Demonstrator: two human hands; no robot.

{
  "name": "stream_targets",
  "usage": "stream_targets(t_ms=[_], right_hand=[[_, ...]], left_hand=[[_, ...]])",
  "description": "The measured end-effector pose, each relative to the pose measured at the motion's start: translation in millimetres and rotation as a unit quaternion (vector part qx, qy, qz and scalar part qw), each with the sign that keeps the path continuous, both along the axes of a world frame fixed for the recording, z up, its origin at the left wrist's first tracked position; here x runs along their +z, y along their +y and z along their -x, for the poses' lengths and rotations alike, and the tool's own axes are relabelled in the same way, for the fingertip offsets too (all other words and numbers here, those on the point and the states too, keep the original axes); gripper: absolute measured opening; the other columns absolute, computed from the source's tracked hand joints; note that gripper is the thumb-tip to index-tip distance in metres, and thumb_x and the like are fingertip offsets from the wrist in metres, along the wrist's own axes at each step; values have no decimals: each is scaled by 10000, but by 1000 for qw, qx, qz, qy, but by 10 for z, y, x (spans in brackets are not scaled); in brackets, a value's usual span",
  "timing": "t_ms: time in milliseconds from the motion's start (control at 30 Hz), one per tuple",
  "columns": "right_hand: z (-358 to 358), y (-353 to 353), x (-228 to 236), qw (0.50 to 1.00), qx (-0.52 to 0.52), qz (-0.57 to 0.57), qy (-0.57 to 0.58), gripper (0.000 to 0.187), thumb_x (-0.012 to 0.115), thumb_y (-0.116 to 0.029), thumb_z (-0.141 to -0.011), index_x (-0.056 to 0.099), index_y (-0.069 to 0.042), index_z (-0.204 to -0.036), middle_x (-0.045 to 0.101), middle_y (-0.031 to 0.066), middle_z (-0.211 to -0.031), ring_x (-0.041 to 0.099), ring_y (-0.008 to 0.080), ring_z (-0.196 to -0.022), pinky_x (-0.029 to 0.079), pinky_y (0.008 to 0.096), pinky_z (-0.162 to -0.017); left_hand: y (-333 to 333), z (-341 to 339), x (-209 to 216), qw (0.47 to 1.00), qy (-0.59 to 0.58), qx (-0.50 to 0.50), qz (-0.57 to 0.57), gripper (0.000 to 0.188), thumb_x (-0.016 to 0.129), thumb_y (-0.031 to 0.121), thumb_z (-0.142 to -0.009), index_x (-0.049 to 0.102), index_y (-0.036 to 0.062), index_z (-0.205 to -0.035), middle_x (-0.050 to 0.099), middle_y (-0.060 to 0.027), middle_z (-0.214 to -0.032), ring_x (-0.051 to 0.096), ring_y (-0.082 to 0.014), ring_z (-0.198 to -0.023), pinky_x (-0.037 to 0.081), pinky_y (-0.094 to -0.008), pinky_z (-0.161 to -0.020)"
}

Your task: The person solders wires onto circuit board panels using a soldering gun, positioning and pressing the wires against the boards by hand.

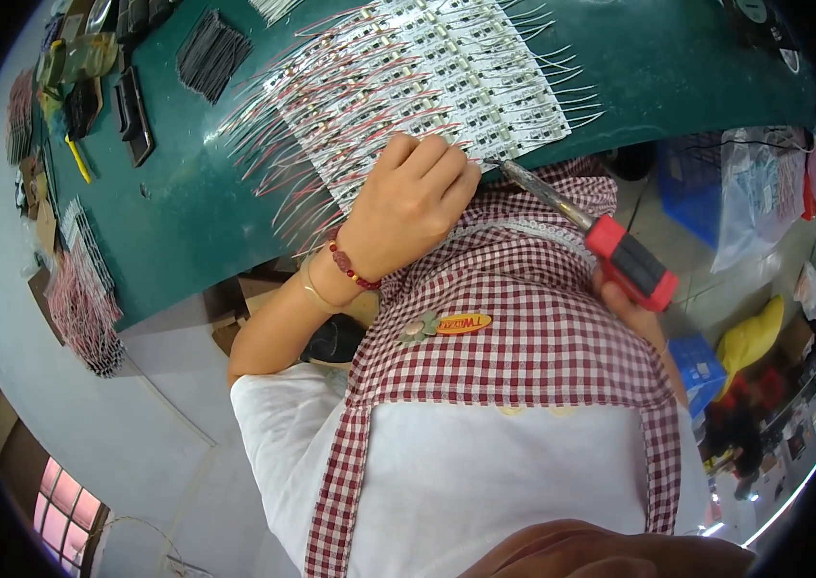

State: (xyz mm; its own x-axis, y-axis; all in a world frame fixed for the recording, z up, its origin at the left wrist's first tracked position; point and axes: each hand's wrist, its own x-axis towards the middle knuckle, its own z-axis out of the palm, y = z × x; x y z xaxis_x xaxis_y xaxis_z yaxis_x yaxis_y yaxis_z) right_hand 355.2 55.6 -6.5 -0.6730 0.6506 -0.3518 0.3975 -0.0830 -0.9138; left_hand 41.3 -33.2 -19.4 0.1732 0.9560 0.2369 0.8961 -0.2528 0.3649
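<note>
Firmly curled, the fingers of the left hand are held at the board's near edge; whether a wire is pinched cannot be told, their tips being hidden. By the right hand the iron is gripped at its handle, and its tip is brought just beside the left fingers; whether the board is touched is unclear. For a clean joint, the wire end should be kept still, heat should be applied briefly, and the tip should be lifted before the wire is released. The left fingertips are best kept off the shaft, presumably hot. Beyond the knuckles, the board is laid flat on the green bench, its red and white wires spread past both sides.
</note>
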Motion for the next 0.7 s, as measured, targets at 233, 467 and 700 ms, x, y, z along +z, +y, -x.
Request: stream_targets(t_ms=[233, 467, 700], right_hand=[[-15, -5, -72, 989, 33, -140, -17, 163, 684, -33, -665, 640, -31, -822, 585, 91, -729, 575, 244, -570, 433, 322, -498], [0, 5, -48, 990, 36, -129, -33, 179, 689, -27, -666, 648, -33, -840, 602, 97, -752, 594, 254, -601, 458, 326, -529], [-181, 24, -84, 999, 9, -31, -7, 174, 691, -173, -794, 636, -13, -832, 621, 82, -782, 608, 210, -618, 456, 284, -545]], left_hand=[[36, -18, 2, 1000, 24, 1, 7, 246, 595, 84, -744, 644, 41, -981, 524, -38, -849, 530, -189, -823, 407, -323, -729], [45, -16, 21, 999, 39, 0, 12, 258, 587, 87, -747, 635, 36, -996, 524, -42, -858, 526, -190, -829, 407, -325, -734], [37, -23, 23, 999, 42, -3, 15, 255, 578, 92, -752, 627, 34, -996, 526, -43, -872, 525, -190, -842, 408, -329, -741]])
